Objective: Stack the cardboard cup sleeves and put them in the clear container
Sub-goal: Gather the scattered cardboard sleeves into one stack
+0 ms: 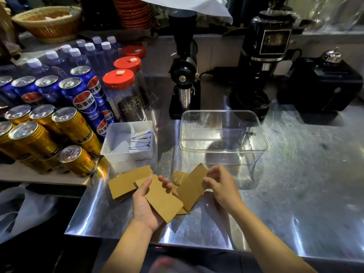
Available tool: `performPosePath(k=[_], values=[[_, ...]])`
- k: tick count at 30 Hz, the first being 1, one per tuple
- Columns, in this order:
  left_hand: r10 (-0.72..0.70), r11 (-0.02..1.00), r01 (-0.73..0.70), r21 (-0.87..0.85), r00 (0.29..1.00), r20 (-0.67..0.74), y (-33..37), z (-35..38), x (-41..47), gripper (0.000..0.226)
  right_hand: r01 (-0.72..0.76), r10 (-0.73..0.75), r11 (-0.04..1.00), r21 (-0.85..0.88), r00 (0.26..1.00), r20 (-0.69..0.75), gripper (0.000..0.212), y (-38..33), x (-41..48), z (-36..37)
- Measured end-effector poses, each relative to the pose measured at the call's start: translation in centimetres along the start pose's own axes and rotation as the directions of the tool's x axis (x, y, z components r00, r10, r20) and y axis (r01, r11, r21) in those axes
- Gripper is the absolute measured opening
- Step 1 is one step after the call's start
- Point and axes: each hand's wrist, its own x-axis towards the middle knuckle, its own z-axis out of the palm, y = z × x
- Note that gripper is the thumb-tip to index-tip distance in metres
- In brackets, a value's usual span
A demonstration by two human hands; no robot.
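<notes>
Flat brown cardboard cup sleeves lie on the steel counter near its front edge. My left hand (146,203), palm up, holds one sleeve (164,201) across its fingers. My right hand (221,185) pinches the upper edge of a second sleeve (192,189), which is tilted up just right of the first. Another sleeve (128,181) rests flat on the counter to the left, and more sleeves (179,177) lie partly hidden behind my hands. The clear container (224,134) stands empty and open just beyond my right hand.
A white tray (118,142) with sachets sits left of the container. Gold and blue cans (72,123), water bottles and red-lidded jars (126,95) crowd the left. Two black grinders (185,75) and a black box (325,85) stand behind the container.
</notes>
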Motion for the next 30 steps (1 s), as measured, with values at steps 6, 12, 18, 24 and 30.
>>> performPosePath(k=[6, 12, 18, 24, 30], values=[[-0.093, 0.995, 0.095, 0.023, 0.994, -0.056, 0.3, 0.5, 0.0, 0.026, 0.098, -0.122, 0.972, 0.214, 0.988, 0.100, 0.023, -2.3, 0.2, -2.9], [-0.336, 0.905, 0.314, 0.287, 0.942, 0.028, -0.8, 1.5, -0.6, 0.050, 0.047, -0.136, 0.962, 0.267, 0.936, 0.323, 0.020, -3.6, -0.4, -1.3], [-0.463, 0.882, 0.432, 0.186, 0.868, 0.178, -1.1, 1.1, -1.5, 0.078, 0.113, -0.188, 0.973, 0.201, 0.893, 0.409, 0.024, -3.7, -0.4, 0.4], [-0.448, 0.892, 0.425, 0.156, 0.877, 0.171, -0.7, 0.7, -2.1, 0.070, 0.237, -0.223, 0.971, 0.009, 0.895, 0.386, 0.017, -3.0, -0.4, 1.4], [-0.326, 0.945, 0.316, 0.079, 0.923, 0.205, -0.1, 0.0, -2.3, 0.059, 0.165, -0.133, 0.951, -0.262, 0.982, 0.136, 0.026, -1.7, 0.4, 2.2]])
